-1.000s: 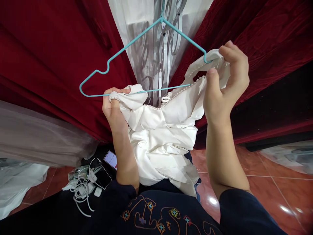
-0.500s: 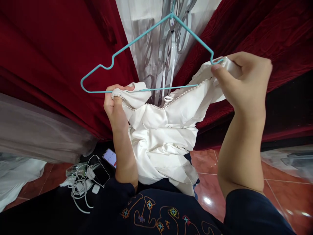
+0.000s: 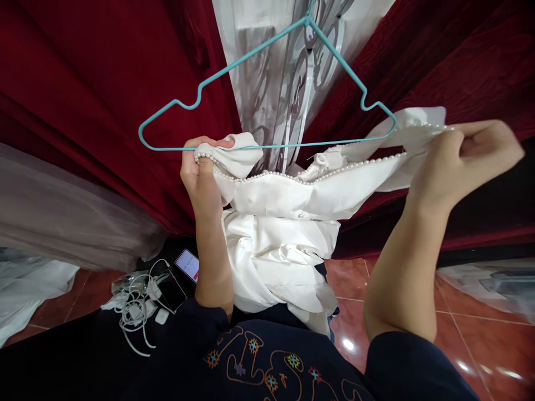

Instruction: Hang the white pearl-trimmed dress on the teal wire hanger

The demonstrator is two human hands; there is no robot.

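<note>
Your teal hanger's hook is cut off by the top edge, so you can't see what it hangs from. Your left hand is closed on one shoulder of the white garment, pinching the fabric right at the hanger's bottom bar. Your right hand grips the other shoulder, stretched out just past the hanger's right tip; those fingertips are hidden behind the cloth. The pearl trim runs below the bar between your hands. The garment's lower part bunches against your lap, hem unseen. Red curtains close in behind; a phone and cables lie on the floor to your left.
</note>
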